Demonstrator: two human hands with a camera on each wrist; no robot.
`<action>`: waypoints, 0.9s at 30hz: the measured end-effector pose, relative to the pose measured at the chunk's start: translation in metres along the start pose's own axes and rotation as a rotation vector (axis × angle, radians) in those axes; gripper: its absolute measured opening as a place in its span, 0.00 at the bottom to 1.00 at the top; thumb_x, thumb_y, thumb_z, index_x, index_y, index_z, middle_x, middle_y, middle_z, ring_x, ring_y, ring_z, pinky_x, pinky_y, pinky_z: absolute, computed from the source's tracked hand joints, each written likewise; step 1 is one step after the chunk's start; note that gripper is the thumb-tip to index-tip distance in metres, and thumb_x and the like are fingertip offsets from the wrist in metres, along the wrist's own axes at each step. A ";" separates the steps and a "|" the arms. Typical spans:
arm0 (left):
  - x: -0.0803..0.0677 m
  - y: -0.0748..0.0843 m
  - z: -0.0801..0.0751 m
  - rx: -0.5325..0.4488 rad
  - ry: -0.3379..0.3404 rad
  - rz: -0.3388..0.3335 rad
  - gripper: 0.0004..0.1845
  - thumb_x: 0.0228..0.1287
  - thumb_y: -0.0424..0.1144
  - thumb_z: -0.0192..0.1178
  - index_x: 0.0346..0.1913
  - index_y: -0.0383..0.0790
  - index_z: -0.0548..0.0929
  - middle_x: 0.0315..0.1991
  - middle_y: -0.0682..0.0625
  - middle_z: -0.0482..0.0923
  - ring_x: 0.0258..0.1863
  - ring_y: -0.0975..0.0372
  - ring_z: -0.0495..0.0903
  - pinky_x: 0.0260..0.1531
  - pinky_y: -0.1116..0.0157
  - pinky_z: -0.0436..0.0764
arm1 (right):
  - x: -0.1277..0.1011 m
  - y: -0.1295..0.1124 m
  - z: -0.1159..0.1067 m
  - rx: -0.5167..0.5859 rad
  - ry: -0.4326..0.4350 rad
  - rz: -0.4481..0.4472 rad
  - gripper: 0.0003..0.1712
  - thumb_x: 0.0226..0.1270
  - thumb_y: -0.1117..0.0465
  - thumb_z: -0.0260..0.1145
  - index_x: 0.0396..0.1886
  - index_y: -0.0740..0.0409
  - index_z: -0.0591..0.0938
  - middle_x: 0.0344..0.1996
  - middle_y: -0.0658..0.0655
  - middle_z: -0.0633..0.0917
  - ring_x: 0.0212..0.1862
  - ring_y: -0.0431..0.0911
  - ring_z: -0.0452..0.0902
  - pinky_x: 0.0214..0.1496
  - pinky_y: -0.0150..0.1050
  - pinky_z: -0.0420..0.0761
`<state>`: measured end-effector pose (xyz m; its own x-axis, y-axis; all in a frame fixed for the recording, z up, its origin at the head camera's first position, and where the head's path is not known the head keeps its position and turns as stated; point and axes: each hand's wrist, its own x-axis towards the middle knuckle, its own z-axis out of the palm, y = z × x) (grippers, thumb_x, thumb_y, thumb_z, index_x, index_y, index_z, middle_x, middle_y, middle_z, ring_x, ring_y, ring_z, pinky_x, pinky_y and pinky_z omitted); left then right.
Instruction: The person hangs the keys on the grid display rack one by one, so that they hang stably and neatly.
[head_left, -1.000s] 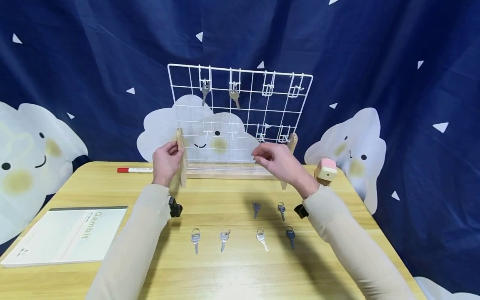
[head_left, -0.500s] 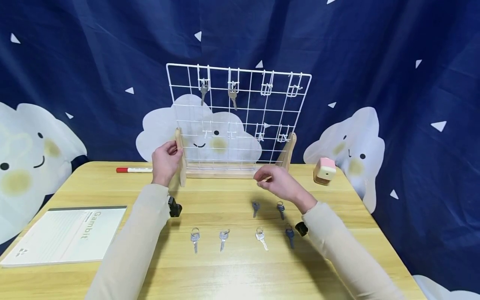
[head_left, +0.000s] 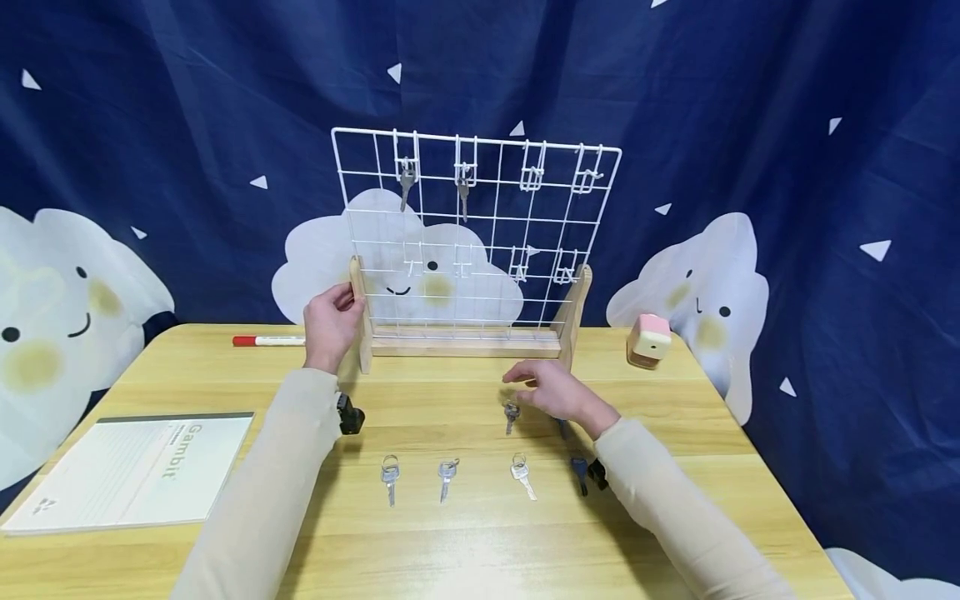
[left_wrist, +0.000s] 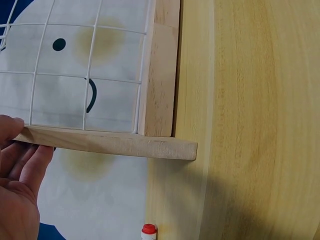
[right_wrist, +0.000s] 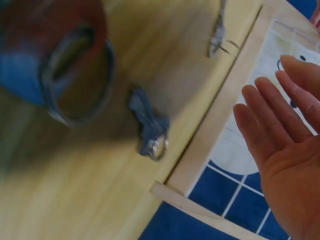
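My left hand [head_left: 332,327] grips the left wooden upright [left_wrist: 110,145] of a white wire grid rack [head_left: 504,142], thumb on one side and fingers on the other. Just above the tabletop hovers my right hand [head_left: 558,390], holding nothing; its fingers look extended in the right wrist view. Below its fingertips lies a key [head_left: 511,421] with a ring. Another key [head_left: 563,428] is partly hidden under that hand. Two keys hang from upper hooks, a left one [head_left: 407,183] and a right one [head_left: 464,196].
Several ringed keys lie in a front row, among them a silver key [head_left: 521,473] and a dark key [head_left: 580,475]. A notebook [head_left: 142,471] lies at left, a red-capped marker [head_left: 270,341] behind it. A pink and cream block-like object [head_left: 649,342] stands at back right.
My right hand has come down from the rack's lower right part to just above the back-row keys, its fingers spreading. The right hanging key has swung straighter. My left hand stays put.
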<state>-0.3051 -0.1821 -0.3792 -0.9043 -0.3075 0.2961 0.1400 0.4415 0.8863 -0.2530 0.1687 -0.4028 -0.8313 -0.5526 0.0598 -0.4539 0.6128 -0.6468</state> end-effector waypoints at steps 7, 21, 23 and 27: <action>-0.001 -0.002 0.002 0.000 -0.005 -0.012 0.20 0.69 0.31 0.59 0.62 0.28 0.77 0.56 0.35 0.79 0.54 0.51 0.80 0.54 0.64 0.80 | 0.001 0.007 0.010 -0.034 -0.021 0.024 0.14 0.59 0.74 0.69 0.46 0.67 0.83 0.40 0.59 0.84 0.45 0.52 0.80 0.51 0.46 0.83; 0.000 -0.002 -0.001 0.009 -0.005 0.002 0.19 0.68 0.32 0.60 0.60 0.27 0.79 0.54 0.35 0.80 0.53 0.50 0.80 0.54 0.61 0.80 | 0.011 0.012 0.023 -0.168 -0.029 0.036 0.09 0.61 0.75 0.67 0.37 0.60 0.85 0.32 0.50 0.83 0.36 0.41 0.77 0.41 0.34 0.82; 0.000 -0.002 -0.001 0.012 -0.001 0.001 0.19 0.68 0.33 0.60 0.59 0.28 0.79 0.54 0.35 0.80 0.53 0.50 0.81 0.54 0.61 0.80 | 0.011 0.012 0.024 -0.176 -0.021 0.036 0.09 0.61 0.75 0.67 0.36 0.59 0.85 0.32 0.50 0.83 0.36 0.41 0.78 0.42 0.35 0.82; 0.000 -0.002 -0.001 0.016 0.000 -0.004 0.20 0.68 0.33 0.60 0.60 0.28 0.78 0.54 0.35 0.80 0.53 0.50 0.80 0.54 0.60 0.81 | 0.010 0.013 0.023 -0.183 -0.012 0.034 0.09 0.61 0.75 0.66 0.34 0.58 0.84 0.31 0.50 0.84 0.36 0.41 0.78 0.41 0.35 0.82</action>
<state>-0.3049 -0.1836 -0.3808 -0.9049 -0.3091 0.2927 0.1302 0.4537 0.8816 -0.2593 0.1582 -0.4277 -0.8439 -0.5356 0.0300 -0.4770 0.7236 -0.4989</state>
